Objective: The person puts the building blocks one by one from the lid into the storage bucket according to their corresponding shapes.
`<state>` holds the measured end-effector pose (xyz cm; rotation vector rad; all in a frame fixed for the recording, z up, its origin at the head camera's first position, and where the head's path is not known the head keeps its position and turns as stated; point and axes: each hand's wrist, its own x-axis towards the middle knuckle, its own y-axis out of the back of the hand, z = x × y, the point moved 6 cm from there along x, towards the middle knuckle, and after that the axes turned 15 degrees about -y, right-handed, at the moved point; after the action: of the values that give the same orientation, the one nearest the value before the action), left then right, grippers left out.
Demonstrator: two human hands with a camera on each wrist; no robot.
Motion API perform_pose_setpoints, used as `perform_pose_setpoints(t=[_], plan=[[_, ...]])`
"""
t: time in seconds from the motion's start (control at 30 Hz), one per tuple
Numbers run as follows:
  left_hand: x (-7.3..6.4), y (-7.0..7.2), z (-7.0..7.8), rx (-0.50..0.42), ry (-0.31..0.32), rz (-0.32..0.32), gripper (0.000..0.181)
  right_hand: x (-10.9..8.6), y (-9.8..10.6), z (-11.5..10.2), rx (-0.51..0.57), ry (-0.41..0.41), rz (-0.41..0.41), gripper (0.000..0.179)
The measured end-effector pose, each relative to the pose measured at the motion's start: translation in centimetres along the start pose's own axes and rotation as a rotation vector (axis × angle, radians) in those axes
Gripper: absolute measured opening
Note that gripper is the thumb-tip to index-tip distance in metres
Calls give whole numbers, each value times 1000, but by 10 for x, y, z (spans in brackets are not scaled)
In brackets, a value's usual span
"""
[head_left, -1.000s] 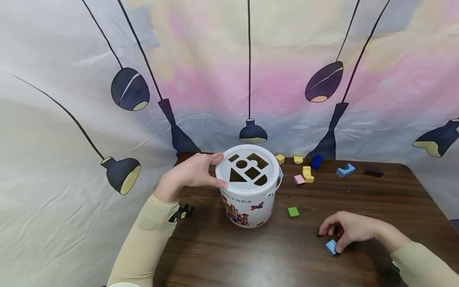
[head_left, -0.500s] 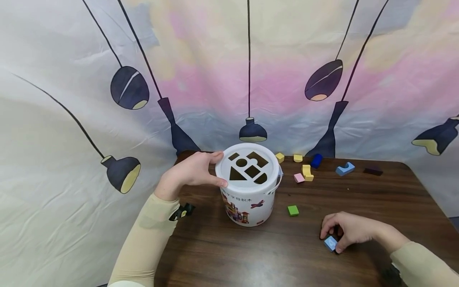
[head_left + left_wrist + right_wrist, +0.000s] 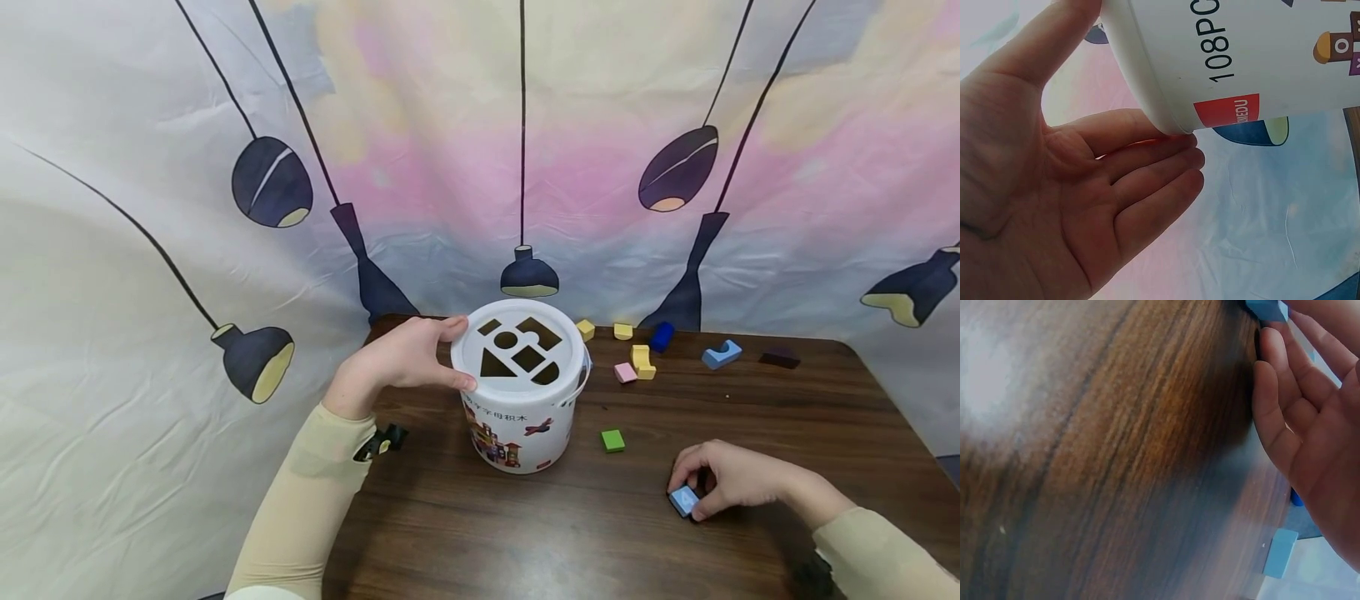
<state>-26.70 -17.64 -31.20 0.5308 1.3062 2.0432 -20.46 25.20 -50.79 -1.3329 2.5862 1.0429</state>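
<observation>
So the backdrop [image 3: 450, 179] is a wrinkly sheet with hanging lamps [image 3: 529, 275] drawn on it, and in front of that there's a dark wood-look table [image 3: 585, 533]. White bucket [image 3: 521, 450] stands upright left of the middle, lid [image 3: 517, 388] on, shaped holes [image 3: 527, 360] in the top. Left hand [image 3: 405, 354] is spread wide, thumb and straight fingers against the lid's rim, looks like it's bracing the thing. Right hand [image 3: 738, 475] has a small light blue block [image 3: 683, 500] between thumb and fingers, near the right front of the table, well apart from the bucket. I'd call this the pick-up step; can't tell if the block is off the wood. Next move probably calls for a snug pinch and a straight lift, clear of the green block [image 3: 612, 441] lying between it and the bucket. At the back there are 2 small yellow blocks [image 3: 622, 332], among others.
</observation>
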Motion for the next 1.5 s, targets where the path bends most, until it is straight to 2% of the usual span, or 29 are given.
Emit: perform_pose_setpoints(t=[0.23,0.53,0.83,1.0,1.2,1.4,1.5], plan=[[0,0,0,-7,0,6,105,-1,5,2,6,15,75,25],[0,0,1,-12,-3,7,106,0,12,6,57,-39,157,28],[0,-1,-2,-16,-2,12,106,6,19,15,146,-143,243,28],[0,-1,-2,-16,0,18,106,4,23,14,158,-136,292,24],[1,-3,-1,-30,-8,18,106,-1,33,2,210,-77,391,19],[0,-2,-3,-10,-8,14,105,2,52,-20,171,-68,543,17],[0,-2,-2,-14,-9,14,105,8,60,-32,181,-39,587,18]])
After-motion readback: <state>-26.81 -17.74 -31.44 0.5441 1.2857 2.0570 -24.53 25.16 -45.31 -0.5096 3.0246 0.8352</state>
